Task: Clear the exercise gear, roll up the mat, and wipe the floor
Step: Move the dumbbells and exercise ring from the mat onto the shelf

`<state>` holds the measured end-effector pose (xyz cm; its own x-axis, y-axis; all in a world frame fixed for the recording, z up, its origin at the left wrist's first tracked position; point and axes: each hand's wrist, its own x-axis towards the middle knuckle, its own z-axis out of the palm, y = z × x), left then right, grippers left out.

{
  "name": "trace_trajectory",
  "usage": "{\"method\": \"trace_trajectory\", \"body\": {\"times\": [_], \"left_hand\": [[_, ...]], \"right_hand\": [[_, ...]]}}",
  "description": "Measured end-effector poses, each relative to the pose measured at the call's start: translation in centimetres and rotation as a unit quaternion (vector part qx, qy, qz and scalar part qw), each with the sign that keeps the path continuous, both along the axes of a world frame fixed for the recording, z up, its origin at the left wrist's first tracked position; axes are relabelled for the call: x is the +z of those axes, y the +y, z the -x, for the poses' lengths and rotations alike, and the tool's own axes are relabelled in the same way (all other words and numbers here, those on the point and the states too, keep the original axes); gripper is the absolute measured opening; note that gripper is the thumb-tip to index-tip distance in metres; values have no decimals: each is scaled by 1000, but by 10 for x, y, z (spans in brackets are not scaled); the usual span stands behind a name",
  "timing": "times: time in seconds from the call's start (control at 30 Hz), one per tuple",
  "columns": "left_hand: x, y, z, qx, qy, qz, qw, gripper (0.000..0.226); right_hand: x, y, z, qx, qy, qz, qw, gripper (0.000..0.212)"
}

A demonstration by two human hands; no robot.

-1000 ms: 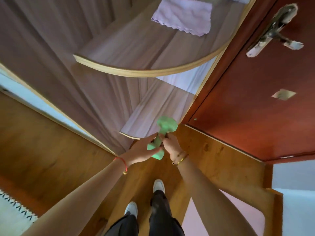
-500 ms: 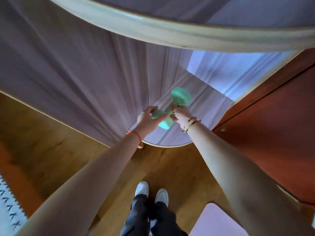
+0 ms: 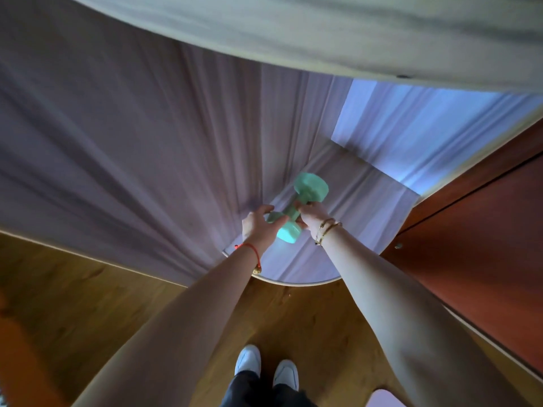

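Note:
A mint-green dumbbell (image 3: 308, 193) hangs low over the rounded lower shelf (image 3: 296, 271) of a pale wooden corner unit. My right hand (image 3: 311, 215) grips its handle from the right. My left hand (image 3: 258, 226) cups the near head from the left, fingers curled on it. Both arms reach forward and down. Whether the dumbbell touches the shelf cannot be told. A pink corner of the mat (image 3: 382, 399) shows at the bottom edge.
The upper shelf's curved edge (image 3: 293, 39) looms close overhead. A red-brown door (image 3: 476, 245) stands to the right. Wooden floor (image 3: 88, 304) lies below, with my white shoes (image 3: 266, 367) on it.
I have bent lower and nearer; the upper shelf with its cloth has slid out of view. Both hands carried the dumbbell forward over the lower shelf.

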<state>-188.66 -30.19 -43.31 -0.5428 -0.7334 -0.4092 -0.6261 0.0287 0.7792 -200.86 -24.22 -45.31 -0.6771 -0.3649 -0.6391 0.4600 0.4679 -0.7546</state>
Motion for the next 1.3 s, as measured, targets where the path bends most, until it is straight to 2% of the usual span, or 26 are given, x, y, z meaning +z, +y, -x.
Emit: {"method": "trace_trajectory", "body": {"times": [0.07,0.2,0.47,0.57,0.7,0.87,1.07,1.17,1.3], "left_hand": [[-3,-1,0,10,12,-7,1000,52],[-4,1,-5,-16,21,-9,1000,58],[0,2,-9,-18,24,-16,999,58],[6,3,-11,-20,16,-11,1000,58],[21,4,-17,-13,15,1,1000,55],[44,7,-33,10,61,-59,996,61],[76,25,-56,57,146,-162,974,42],[89,33,-69,44,210,-251,944,28],[107,39,-79,-4,234,-288,929,32]], "right_hand": [[-1,-1,0,-8,3,0,1000,5],[-4,-2,1,-18,-1,-11,1000,17],[0,2,2,-7,-45,-8,999,13],[11,7,1,-4,-62,2,998,27],[24,19,-2,-12,-53,12,998,30],[42,58,-12,-63,-56,13,996,42],[72,114,-30,-71,-121,42,989,47],[93,134,-40,-85,-115,76,987,47],[117,160,-66,-126,-99,126,979,47]]}}
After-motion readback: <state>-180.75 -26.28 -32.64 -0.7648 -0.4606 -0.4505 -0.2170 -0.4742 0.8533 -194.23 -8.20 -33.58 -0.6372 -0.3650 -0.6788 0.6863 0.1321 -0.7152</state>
